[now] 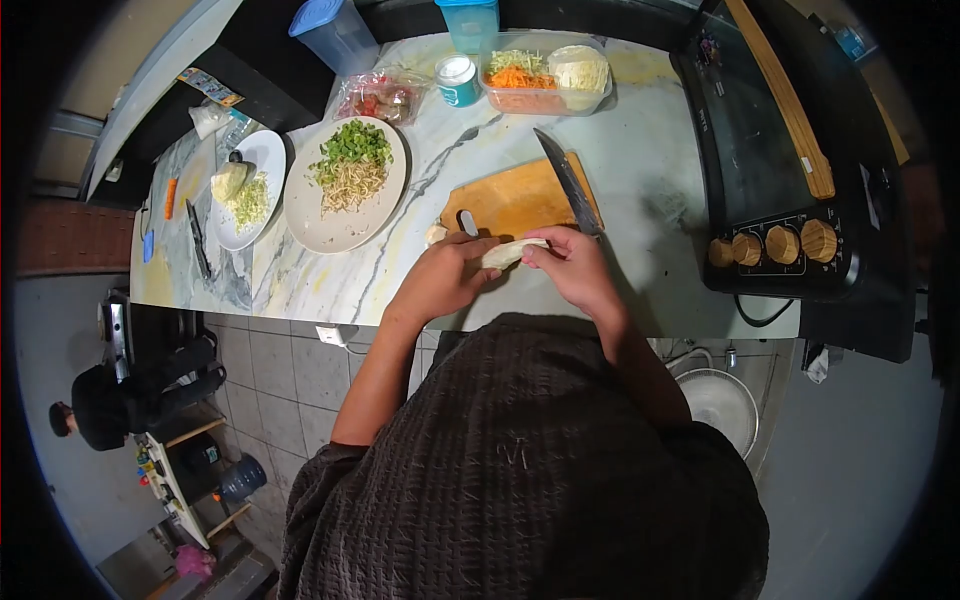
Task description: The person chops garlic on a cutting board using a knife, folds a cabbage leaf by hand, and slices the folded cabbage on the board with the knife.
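Note:
Above the near edge of the wooden cutting board (505, 198), my left hand (442, 272) and my right hand (574, 268) hold a pale, elongated piece of food (508, 252) between them. Its exact kind is not clear. The fingers of my left hand wrap its left part, and my right thumb and fingers pinch its right end. A large dark-bladed kitchen knife (566, 178) lies across the board's right side, beyond my right hand. A small whitish lump (436, 234) sits at the board's left corner, by my left hand.
Left stand a plate (300, 215) of chopped greens and sprouts, a white plate (262, 150) with shredded vegetable, a small knife (198, 240) and a carrot (170, 198). Behind are a jar (457, 82) and a plastic container (596, 98). Right is an oven (790, 245). A person (100, 405) is far left.

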`<control>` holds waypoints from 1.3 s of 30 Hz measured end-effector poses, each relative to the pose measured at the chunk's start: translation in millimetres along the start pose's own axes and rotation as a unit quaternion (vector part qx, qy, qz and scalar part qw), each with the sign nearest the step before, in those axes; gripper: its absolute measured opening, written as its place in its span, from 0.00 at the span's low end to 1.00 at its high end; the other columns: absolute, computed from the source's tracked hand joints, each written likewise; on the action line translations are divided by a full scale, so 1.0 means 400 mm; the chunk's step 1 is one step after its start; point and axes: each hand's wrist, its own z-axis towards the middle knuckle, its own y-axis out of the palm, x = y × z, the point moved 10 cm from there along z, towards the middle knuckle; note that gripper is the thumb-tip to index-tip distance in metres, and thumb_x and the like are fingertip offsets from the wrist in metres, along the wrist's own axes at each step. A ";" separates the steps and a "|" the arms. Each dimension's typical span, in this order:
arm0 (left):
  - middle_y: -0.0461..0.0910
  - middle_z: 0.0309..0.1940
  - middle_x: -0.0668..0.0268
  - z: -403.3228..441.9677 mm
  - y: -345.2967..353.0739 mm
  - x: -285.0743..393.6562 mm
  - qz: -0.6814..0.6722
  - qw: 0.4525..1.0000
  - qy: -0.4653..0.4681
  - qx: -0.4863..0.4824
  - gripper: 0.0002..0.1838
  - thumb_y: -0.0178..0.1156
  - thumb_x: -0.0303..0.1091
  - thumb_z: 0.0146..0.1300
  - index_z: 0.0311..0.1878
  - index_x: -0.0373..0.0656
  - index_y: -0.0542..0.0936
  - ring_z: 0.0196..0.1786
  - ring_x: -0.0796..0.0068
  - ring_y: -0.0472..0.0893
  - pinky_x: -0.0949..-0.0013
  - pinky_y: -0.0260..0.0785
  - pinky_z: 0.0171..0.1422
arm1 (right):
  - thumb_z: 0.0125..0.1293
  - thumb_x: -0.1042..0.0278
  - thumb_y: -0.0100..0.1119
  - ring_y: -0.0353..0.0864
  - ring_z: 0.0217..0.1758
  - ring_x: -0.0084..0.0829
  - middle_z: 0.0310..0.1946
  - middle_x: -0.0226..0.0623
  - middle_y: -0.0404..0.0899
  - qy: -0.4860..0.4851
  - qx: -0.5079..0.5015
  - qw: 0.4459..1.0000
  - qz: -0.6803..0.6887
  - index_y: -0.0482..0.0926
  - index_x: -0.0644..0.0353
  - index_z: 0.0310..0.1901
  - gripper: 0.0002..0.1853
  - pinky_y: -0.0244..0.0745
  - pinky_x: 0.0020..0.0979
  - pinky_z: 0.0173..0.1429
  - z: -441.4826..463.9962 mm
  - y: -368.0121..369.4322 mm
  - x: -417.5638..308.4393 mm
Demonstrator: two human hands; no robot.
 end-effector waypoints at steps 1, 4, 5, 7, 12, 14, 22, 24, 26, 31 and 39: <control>0.82 0.45 0.51 0.004 0.000 0.001 0.000 1.000 0.003 0.009 0.22 0.69 0.34 0.60 0.59 0.46 0.82 0.48 0.49 0.82 0.57 0.74 0.54 | 0.66 0.75 0.65 0.85 0.45 0.28 0.44 0.44 0.84 0.004 0.011 1.000 -0.003 0.78 0.75 0.54 0.17 0.81 0.27 0.51 0.002 -0.003 0.000; 0.82 0.44 0.50 0.023 0.000 -0.007 0.010 0.999 0.016 0.031 0.23 0.67 0.31 0.60 0.60 0.44 0.81 0.48 0.48 0.81 0.56 0.74 0.53 | 0.66 0.74 0.65 0.85 0.43 0.26 0.42 0.42 0.85 -0.033 0.023 0.999 -0.023 0.79 0.73 0.53 0.17 0.79 0.26 0.48 0.026 -0.012 -0.005; 0.82 0.44 0.51 0.029 -0.004 -0.004 0.019 0.999 0.025 0.044 0.23 0.66 0.30 0.60 0.61 0.44 0.80 0.48 0.47 0.81 0.55 0.73 0.53 | 0.66 0.74 0.65 0.85 0.43 0.26 0.42 0.42 0.85 -0.033 0.024 0.999 -0.023 0.79 0.73 0.53 0.17 0.79 0.26 0.48 0.033 -0.014 -0.001; 0.81 0.43 0.52 0.039 -0.013 0.025 0.035 0.999 0.016 0.026 0.24 0.65 0.31 0.59 0.61 0.44 0.79 0.47 0.49 0.81 0.55 0.74 0.52 | 0.65 0.73 0.65 0.84 0.41 0.23 0.40 0.40 0.85 -0.055 0.050 0.996 -0.056 0.80 0.70 0.53 0.16 0.78 0.26 0.46 0.040 -0.031 -0.004; 0.80 0.41 0.57 0.058 0.027 0.038 0.044 0.995 0.074 0.043 0.25 0.64 0.32 0.59 0.62 0.45 0.78 0.44 0.51 0.81 0.54 0.74 0.49 | 0.64 0.70 0.67 0.84 0.38 0.26 0.40 0.42 0.85 -0.075 0.089 0.981 -0.154 0.81 0.67 0.52 0.16 0.79 0.28 0.45 0.015 -0.066 -0.054; 0.79 0.42 0.57 0.066 0.030 0.050 0.072 0.991 0.094 0.064 0.24 0.63 0.32 0.59 0.61 0.45 0.78 0.42 0.52 0.81 0.55 0.74 0.48 | 0.63 0.69 0.68 0.84 0.37 0.28 0.41 0.43 0.85 -0.070 0.097 0.973 -0.197 0.81 0.66 0.52 0.17 0.79 0.29 0.44 -0.011 -0.078 -0.074; 0.78 0.44 0.57 0.120 0.032 0.053 0.152 0.979 0.079 0.114 0.24 0.62 0.28 0.56 0.58 0.46 0.78 0.48 0.53 0.80 0.55 0.73 0.51 | 0.62 0.67 0.69 0.83 0.39 0.40 0.39 0.42 0.82 -0.171 0.241 0.891 -0.344 0.81 0.63 0.45 0.13 0.78 0.36 0.45 -0.110 -0.209 -0.144; 0.78 0.45 0.58 0.140 0.053 0.038 0.189 0.973 0.074 0.108 0.23 0.63 0.31 0.56 0.58 0.46 0.79 0.48 0.54 0.80 0.55 0.73 0.52 | 0.60 0.67 0.70 0.81 0.38 0.42 0.35 0.43 0.80 -0.147 0.246 0.885 -0.367 0.77 0.63 0.41 0.13 0.77 0.40 0.43 -0.121 -0.225 -0.117; 0.78 0.45 0.58 0.145 0.063 0.030 0.187 0.973 0.072 0.116 0.23 0.63 0.33 0.55 0.57 0.47 0.79 0.48 0.55 0.80 0.55 0.73 0.53 | 0.57 0.66 0.73 0.77 0.34 0.39 0.31 0.40 0.77 -0.150 0.254 0.848 -0.440 0.74 0.62 0.40 0.16 0.74 0.37 0.40 -0.141 -0.224 -0.108; 0.79 0.45 0.57 0.141 0.072 0.037 0.195 0.972 0.044 0.124 0.22 0.65 0.40 0.53 0.53 0.47 0.82 0.49 0.56 0.80 0.56 0.72 0.54 | 0.56 0.65 0.74 0.77 0.35 0.43 0.31 0.41 0.75 -0.099 0.251 0.857 -0.438 0.72 0.61 0.41 0.19 0.73 0.41 0.41 -0.145 -0.199 -0.074; 0.79 0.44 0.62 0.140 0.047 0.069 0.218 0.946 0.058 0.231 0.14 0.66 0.40 0.57 0.46 0.47 0.85 0.50 0.59 0.78 0.57 0.66 0.56 | 0.59 0.66 0.71 0.79 0.38 0.48 0.34 0.44 0.77 -0.121 0.247 0.831 -0.484 0.74 0.61 0.40 0.15 0.74 0.45 0.43 -0.138 -0.182 -0.073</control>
